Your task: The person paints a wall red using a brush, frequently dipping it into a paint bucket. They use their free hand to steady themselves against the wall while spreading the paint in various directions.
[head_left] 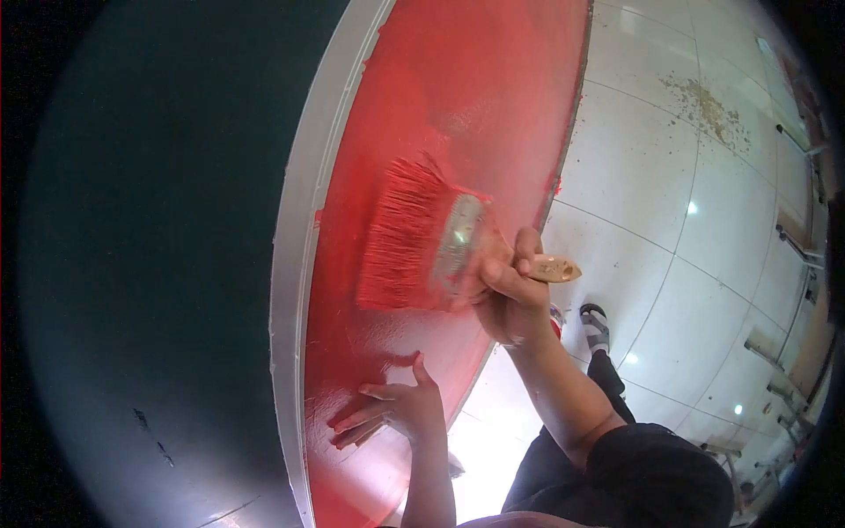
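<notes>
My right hand [515, 286] is closed round the wooden handle of a wide paintbrush [462, 238]. Red paint coats its long bristles, and smears of it mark the metal band. The bristles point left, over a wall panel [493, 79] covered in glossy red paint. Below the brush, my left hand [400, 409] has its fingers spread, close to the wet red surface and holding nothing. Part of the brush handle is hidden behind my right fingers.
A pale trim strip [299, 220] separates the red area from a dark green board [167, 229]. White floor tiles [634, 167] lie to the right, with brown debris [713, 110] on them. My sandalled foot [595, 326] stands beside a partly hidden red-and-white container [556, 322]. Furniture legs [797, 246] line the far right.
</notes>
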Demonstrator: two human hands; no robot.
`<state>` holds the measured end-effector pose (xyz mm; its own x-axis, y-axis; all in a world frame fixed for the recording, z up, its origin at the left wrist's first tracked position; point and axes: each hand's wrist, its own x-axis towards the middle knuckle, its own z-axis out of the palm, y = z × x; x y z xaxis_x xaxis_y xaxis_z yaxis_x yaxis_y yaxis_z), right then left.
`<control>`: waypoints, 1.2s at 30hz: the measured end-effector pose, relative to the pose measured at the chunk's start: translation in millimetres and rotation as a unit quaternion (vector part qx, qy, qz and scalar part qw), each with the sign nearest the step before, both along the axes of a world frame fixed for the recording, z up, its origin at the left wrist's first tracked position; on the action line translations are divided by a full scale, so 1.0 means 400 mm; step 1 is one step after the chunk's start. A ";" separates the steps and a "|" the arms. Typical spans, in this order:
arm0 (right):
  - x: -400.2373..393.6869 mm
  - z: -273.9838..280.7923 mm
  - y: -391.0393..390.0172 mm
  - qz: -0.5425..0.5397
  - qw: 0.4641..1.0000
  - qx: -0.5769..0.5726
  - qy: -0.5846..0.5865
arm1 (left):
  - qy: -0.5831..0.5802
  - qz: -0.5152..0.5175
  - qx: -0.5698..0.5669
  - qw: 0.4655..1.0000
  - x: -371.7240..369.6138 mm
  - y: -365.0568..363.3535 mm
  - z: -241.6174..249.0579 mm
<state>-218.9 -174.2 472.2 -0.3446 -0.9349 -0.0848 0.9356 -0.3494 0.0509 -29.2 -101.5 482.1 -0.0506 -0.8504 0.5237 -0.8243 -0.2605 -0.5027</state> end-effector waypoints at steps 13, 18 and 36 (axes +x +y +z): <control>0.005 0.017 0.054 -0.022 0.999 0.022 0.019 | 0.029 0.006 0.002 1.000 0.000 -0.007 0.000; 0.020 0.073 -0.018 -0.025 0.997 -0.031 0.066 | 0.046 -0.014 0.008 0.999 0.004 0.000 -0.002; -0.114 -0.129 -0.050 -0.028 0.979 0.186 0.083 | 0.029 -0.005 0.015 0.999 0.002 -0.002 -0.002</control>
<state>-264.7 -194.3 420.4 -0.4327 -0.8292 -0.3539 0.8989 -0.3668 -0.2398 -28.5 -102.3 481.2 -0.0287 -0.8655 0.5001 -0.8548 -0.2381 -0.4611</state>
